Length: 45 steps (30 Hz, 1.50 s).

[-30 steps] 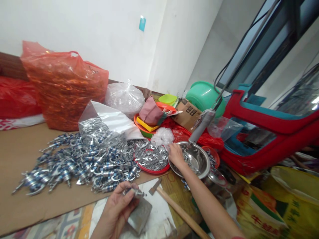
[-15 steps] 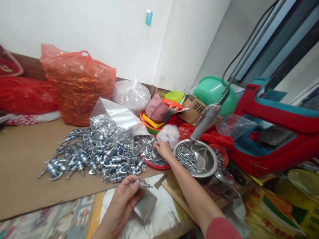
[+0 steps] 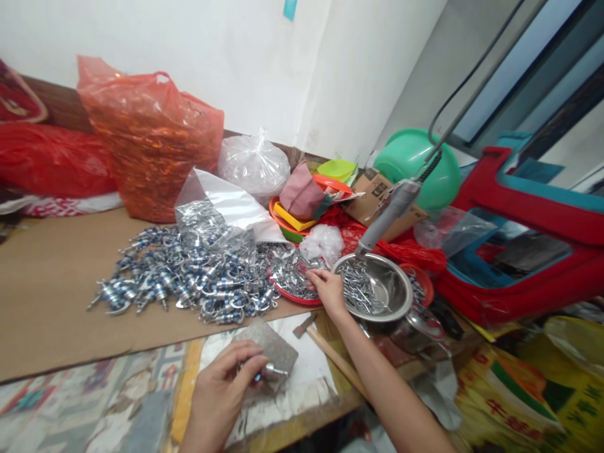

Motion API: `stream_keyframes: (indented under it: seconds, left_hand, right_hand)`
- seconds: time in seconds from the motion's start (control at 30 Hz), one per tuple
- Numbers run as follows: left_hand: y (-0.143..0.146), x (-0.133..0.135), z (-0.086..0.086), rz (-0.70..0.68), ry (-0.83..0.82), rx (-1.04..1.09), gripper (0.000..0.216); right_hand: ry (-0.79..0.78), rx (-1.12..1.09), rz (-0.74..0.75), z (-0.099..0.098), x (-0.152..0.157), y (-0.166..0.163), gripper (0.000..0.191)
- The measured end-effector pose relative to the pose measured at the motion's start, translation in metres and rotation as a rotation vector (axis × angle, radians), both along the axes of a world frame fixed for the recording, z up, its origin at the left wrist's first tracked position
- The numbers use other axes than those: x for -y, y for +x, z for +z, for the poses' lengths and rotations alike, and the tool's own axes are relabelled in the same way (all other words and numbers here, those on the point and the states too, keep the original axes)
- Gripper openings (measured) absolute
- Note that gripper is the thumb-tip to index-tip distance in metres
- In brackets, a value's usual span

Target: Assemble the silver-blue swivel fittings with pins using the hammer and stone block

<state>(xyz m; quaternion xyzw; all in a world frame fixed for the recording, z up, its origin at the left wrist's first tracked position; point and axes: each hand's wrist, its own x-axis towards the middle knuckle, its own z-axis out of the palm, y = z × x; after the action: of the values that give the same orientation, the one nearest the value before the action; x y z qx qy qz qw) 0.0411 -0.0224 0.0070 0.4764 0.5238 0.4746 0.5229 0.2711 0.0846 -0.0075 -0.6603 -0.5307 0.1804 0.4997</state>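
Note:
My left hand [image 3: 218, 391] is closed around a small silver metal hook fitting [image 3: 274, 372] with a thin shank pointing right. It holds the fitting just over a grey metal block [image 3: 278, 343] on white paper. My right hand [image 3: 329, 292] reaches to the right edge of a red tray [image 3: 293, 298] full of small flat metal pieces [image 3: 290, 274]. Its thumb and fingertips are pinched together; whatever lies between them is too small to make out. Left of the tray spreads a heap of silver-and-blue hook fittings [image 3: 160, 283] on brown cardboard.
A steel bowl [image 3: 402, 301] of metal pins stands right of my right hand, with a grey electric screwdriver [image 3: 389, 214] hanging above it. A wooden-handled hammer [image 3: 336, 360] lies under my right forearm. Plastic bags [image 3: 155, 151] and a green basin [image 3: 419, 167] line the back.
The view has tilted down a little. My left hand has lowered with the hook fitting, now in front of the metal block. My right hand has shifted toward the tray's right edge.

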Motion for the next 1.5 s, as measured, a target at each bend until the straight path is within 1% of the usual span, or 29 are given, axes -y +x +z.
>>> stream_keyframes:
  seconds: [0.1,0.2,0.27,0.33,0.4,0.43,0.5,0.6,0.63,0.7,0.77,0.83,0.9,0.93,1.03,1.17,1.33,1.43,1.5]
  left_hand:
    - [-0.005,0.001,-0.001,0.006,-0.010,-0.104,0.020]
    - [-0.007,0.002,-0.001,0.002,-0.022,-0.160,0.023]
    - [-0.008,0.003,-0.002,-0.022,0.008,-0.181,0.025]
    - [-0.008,0.005,-0.003,-0.041,0.050,-0.187,0.026]
    - [-0.007,0.007,-0.005,-0.027,0.085,-0.176,0.023]
    - [-0.006,0.007,-0.005,-0.009,0.099,-0.174,0.022]
    - [-0.004,0.009,-0.005,0.027,0.111,-0.177,0.021]
    - [-0.001,0.011,-0.002,0.061,0.099,-0.186,0.024]
    - [-0.001,0.011,-0.001,0.069,0.084,-0.188,0.025]
    - [-0.001,0.011,0.001,0.076,0.054,-0.201,0.026]
    - [-0.001,0.012,0.002,0.058,0.039,-0.207,0.028]
    - [-0.002,0.012,0.001,0.036,0.058,-0.200,0.029]
    - [-0.001,0.013,-0.001,0.024,0.094,-0.184,0.029]
    - [-0.001,0.013,-0.001,0.025,0.108,-0.175,0.029]
    - [0.000,0.013,0.000,0.031,0.121,-0.158,0.027]
    - [-0.001,0.014,0.007,0.044,0.100,-0.176,0.013]
    - [-0.005,0.015,0.011,-0.033,0.070,-0.150,0.007]
    - [-0.006,0.014,0.010,-0.046,0.038,-0.133,0.005]
    - [-0.007,0.013,0.010,-0.051,-0.014,-0.104,0.004]
  right_hand:
    - [0.073,-0.131,-0.030,-0.003,0.009,0.003,0.026]
    - [0.152,-0.252,-0.085,0.005,0.013,0.010,0.026]
    - [0.179,-0.340,-0.097,0.013,0.021,0.008,0.028]
    - [0.173,-0.415,-0.080,0.017,0.037,-0.007,0.029]
    - [0.127,-0.484,-0.025,0.019,0.060,-0.033,0.029]
    - [0.067,-0.547,0.048,0.019,0.073,-0.047,0.031]
    - [-0.017,-0.592,0.139,0.020,0.096,-0.075,0.031]
    - [-0.082,-0.641,0.201,0.022,0.119,-0.102,0.026]
    - [-0.075,-0.645,0.208,0.022,0.123,-0.106,0.024]
    - [-0.011,-0.600,0.225,0.022,0.129,-0.109,0.022]
    - [0.095,-0.484,0.250,0.021,0.133,-0.108,0.021]
    - [0.184,-0.323,0.281,0.019,0.136,-0.105,0.021]
    - [0.223,-0.191,0.305,0.017,0.138,-0.102,0.020]
    - [0.224,-0.159,0.319,0.017,0.138,-0.101,0.020]
    - [0.202,-0.210,0.365,0.017,0.136,-0.099,0.021]
    - [0.142,-0.368,0.405,0.020,0.134,-0.099,0.026]
    - [0.079,-0.488,0.439,0.021,0.137,-0.100,0.027]
    - [0.066,-0.476,0.447,0.021,0.140,-0.099,0.026]
    - [0.078,-0.394,0.454,0.021,0.142,-0.097,0.026]
